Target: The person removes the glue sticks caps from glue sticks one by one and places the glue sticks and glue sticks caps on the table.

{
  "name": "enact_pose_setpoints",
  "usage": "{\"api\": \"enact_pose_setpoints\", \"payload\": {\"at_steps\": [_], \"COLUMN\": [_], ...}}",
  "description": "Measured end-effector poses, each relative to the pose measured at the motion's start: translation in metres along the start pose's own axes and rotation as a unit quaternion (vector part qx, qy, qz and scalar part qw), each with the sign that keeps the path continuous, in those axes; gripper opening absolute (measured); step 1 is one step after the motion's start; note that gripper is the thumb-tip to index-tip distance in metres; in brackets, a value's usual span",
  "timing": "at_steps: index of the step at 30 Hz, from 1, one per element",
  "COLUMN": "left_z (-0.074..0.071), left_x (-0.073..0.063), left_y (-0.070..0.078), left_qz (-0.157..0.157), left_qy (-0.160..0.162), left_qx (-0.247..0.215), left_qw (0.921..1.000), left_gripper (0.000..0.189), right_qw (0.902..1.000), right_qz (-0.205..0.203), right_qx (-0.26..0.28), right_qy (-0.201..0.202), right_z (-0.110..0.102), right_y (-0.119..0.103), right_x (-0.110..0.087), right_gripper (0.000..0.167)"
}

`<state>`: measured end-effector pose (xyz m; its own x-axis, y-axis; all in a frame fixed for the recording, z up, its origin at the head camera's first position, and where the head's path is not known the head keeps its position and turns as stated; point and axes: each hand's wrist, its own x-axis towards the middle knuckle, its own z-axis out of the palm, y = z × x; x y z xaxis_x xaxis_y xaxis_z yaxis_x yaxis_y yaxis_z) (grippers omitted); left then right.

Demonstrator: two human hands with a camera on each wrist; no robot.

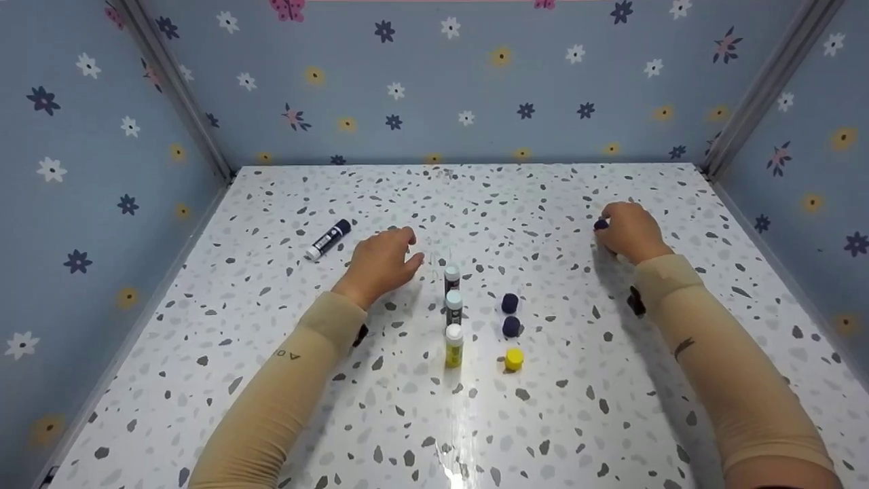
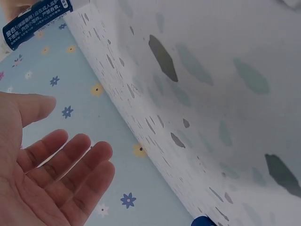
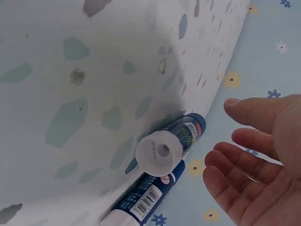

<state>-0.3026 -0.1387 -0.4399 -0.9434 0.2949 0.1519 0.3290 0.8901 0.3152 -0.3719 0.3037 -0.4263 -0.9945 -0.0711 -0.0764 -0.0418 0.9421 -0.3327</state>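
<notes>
My left hand point(image 1: 381, 263) is held over the left-centre of the table, fingers relaxed and holding nothing; in the left wrist view its palm point(image 2: 51, 188) shows bare. Left of it lies a dark blue capped glue stick point(image 1: 328, 240). To its right stand two dark glue sticks point(image 1: 453, 314) and a yellow glue stick point(image 1: 453, 350), all with white tops, in a row. At the far right my right hand point(image 1: 631, 231) hovers by a dark cap end point(image 1: 601, 224). In the right wrist view its loosely bent fingers are apart from two lying glue sticks point(image 3: 146, 200), one partly over the other.
Right of the standing row sit two dark blue caps point(image 1: 510, 315) and a yellow cap point(image 1: 514, 359). The white speckled table point(image 1: 434, 421) is bordered on the left, right and back by blue flowered panels point(image 1: 421, 75).
</notes>
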Motion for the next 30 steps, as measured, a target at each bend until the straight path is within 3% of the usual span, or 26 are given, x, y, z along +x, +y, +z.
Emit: {"api": "enact_pose_setpoints", "payload": {"at_steps": [16,26,30], "left_z": [-0.003,-0.007,-0.008], "left_x": [0.0,-0.002,-0.002], "left_y": [0.001,0.001,-0.001], "left_qz": [0.0,0.006,0.005], "left_qy": [0.01,0.025,0.029], "left_qx": [0.035,0.038,0.034], "left_qw": [0.9993,0.999,0.999], "left_gripper": [0.037,0.036,0.035], "right_qw": [0.9968,0.9955,0.9964], "right_qz": [0.027,0.045,0.039], "right_qx": [-0.075,-0.079,-0.073], "right_qy": [0.005,-0.026,-0.021], "right_z": [0.014,0.017,0.016], "right_y": [0.006,0.006,0.005], "right_x": [0.015,0.018,0.018], "right_gripper": [0.03,0.038,0.04]}}
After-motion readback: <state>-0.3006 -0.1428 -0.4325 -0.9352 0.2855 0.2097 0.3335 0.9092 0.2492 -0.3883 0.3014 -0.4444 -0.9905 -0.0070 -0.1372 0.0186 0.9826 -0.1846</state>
